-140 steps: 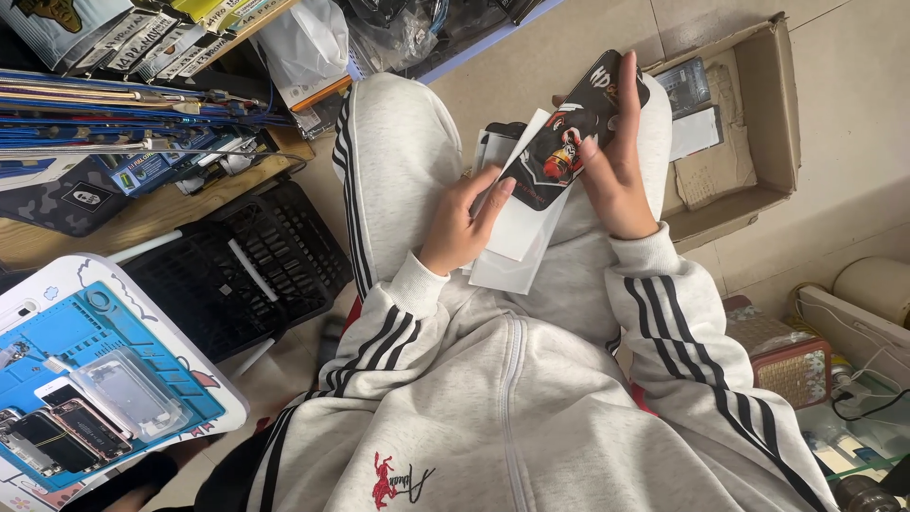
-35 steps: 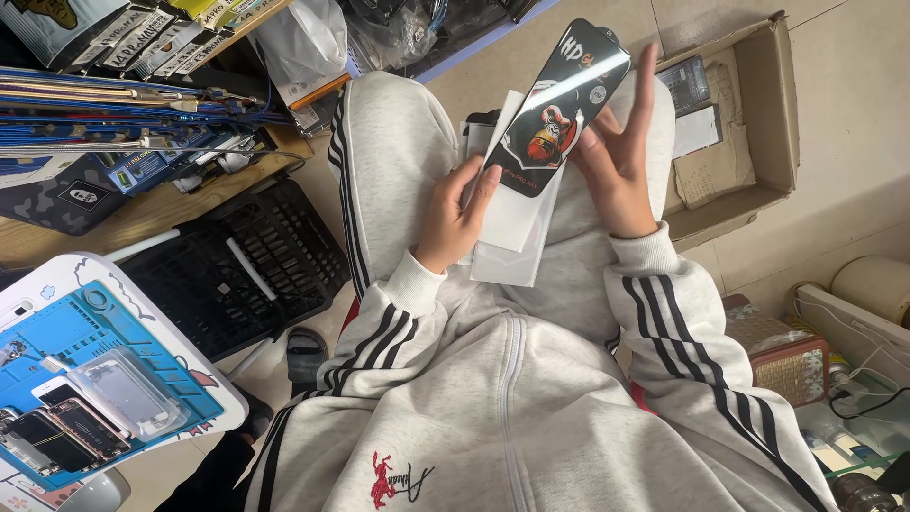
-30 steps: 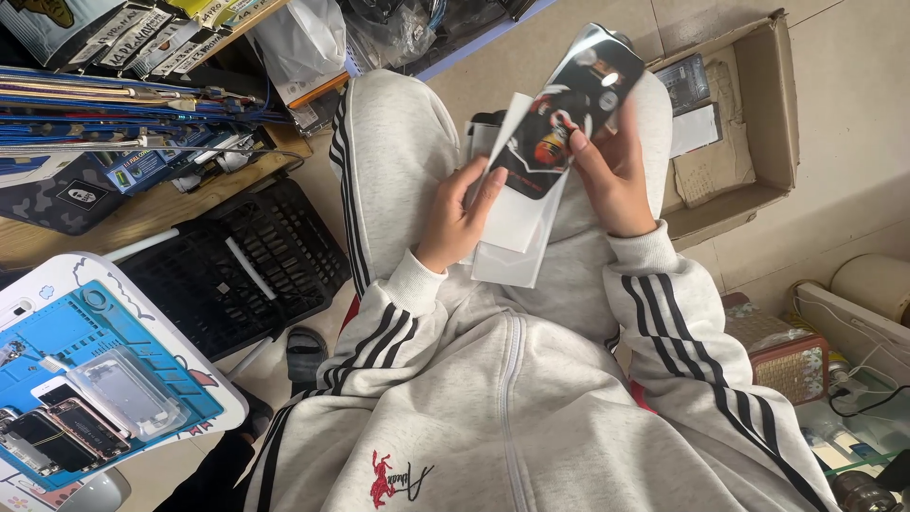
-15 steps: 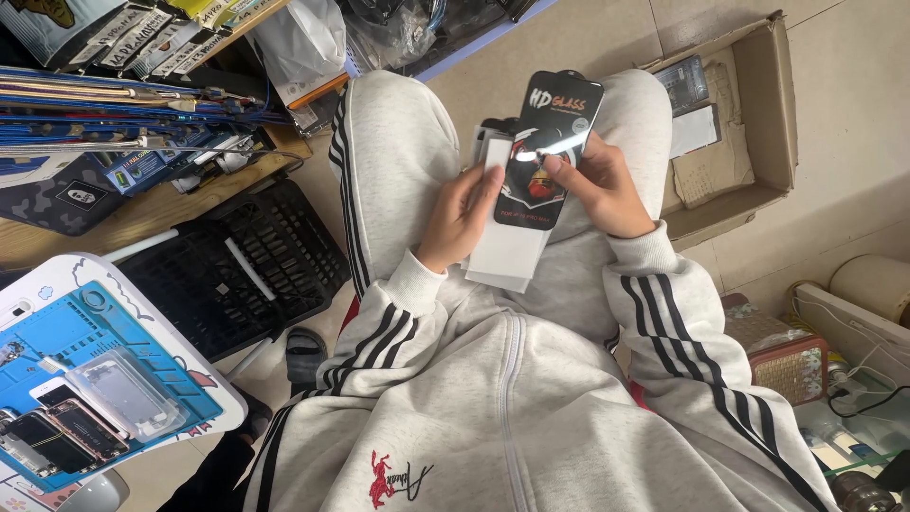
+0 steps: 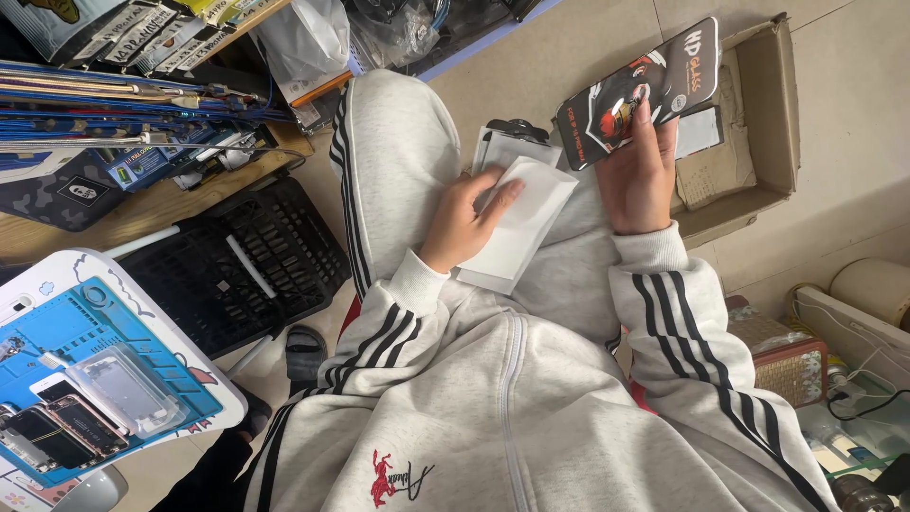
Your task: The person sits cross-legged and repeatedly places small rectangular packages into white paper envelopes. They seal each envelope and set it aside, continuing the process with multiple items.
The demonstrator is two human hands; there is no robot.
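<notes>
Black pack in right hand, long axis up-right
</notes>
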